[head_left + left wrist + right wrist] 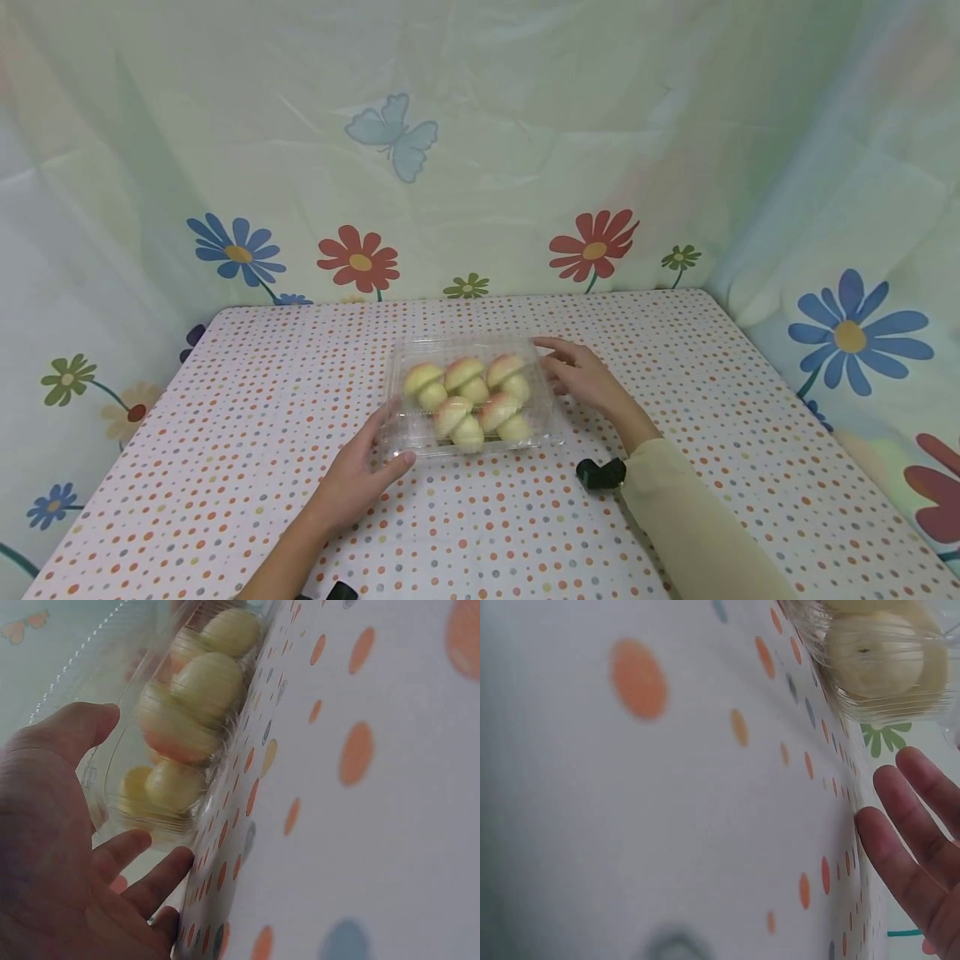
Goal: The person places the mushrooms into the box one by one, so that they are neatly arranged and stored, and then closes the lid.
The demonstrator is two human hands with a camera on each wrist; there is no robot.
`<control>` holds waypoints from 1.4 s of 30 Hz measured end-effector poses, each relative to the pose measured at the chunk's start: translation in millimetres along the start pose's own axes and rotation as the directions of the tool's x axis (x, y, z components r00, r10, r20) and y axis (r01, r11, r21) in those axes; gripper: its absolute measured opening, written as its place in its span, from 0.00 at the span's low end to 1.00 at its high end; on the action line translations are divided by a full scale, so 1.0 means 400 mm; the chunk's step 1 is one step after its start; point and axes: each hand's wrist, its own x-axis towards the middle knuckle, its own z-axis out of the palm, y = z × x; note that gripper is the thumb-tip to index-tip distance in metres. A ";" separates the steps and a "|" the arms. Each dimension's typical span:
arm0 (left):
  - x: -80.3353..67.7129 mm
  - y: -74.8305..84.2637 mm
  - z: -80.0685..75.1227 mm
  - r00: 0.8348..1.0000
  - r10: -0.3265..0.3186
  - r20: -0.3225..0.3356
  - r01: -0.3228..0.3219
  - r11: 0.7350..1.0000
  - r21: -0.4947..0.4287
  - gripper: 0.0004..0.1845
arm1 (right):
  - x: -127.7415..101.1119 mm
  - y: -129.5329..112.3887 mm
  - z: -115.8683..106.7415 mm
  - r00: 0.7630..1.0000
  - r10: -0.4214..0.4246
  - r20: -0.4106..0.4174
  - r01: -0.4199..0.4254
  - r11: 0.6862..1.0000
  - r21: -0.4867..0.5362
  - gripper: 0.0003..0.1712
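A clear plastic clamshell box sits on the table with its lid down. Through the plastic show several pale yellow, pink-tinged pieces, each a rounded cap with a smaller ball, like mushrooms. My left hand is at the box's left side, thumb near the front corner and fingers spread by the side wall. In the left wrist view its fingers are loosely extended beside the box. On the other side, my right hand is by the right rear corner; the right wrist view shows its fingers nearly straight, apart from the box wall.
The table has a white dotted cloth. A curtain with flowers and a butterfly hangs behind it and along both sides. A black wrist device is beside the right sleeve; part of another shows below the left wrist.
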 end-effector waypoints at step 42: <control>-0.003 0.003 -0.011 0.993 0.045 -0.107 -0.062 0.985 -0.160 0.29 | -0.185 -0.033 -0.016 0.969 -0.125 0.213 0.118 0.992 0.046 0.40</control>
